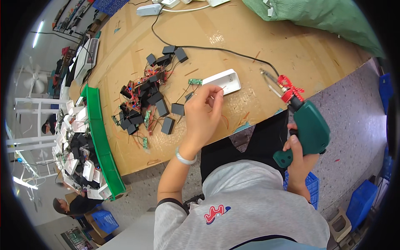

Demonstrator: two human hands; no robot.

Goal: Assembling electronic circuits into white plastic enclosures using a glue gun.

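My left hand (203,109) is over the cardboard-covered table, thumb and fingers pinched together. Whatever lies between the fingertips is too small to make out. Just beyond them rests a white plastic housing (230,80), its hollow side showing. A green circuit board (195,81) with thin wires lies beside it, and a black block (178,109) sits left of my wrist. My right hand (295,152) is wrapped round the handle of a dark green soldering gun (312,129). Red ties circle its front, and its metal tip points up and left above the table's near edge.
A heap of black blocks (155,98), red wires and small boards covers the table's left middle. Left of it, a green bin (98,133) holds white housings. A black cable (208,48) crosses the table. A green sack (300,14) lies far right; blue crates (361,204) stand on the floor.
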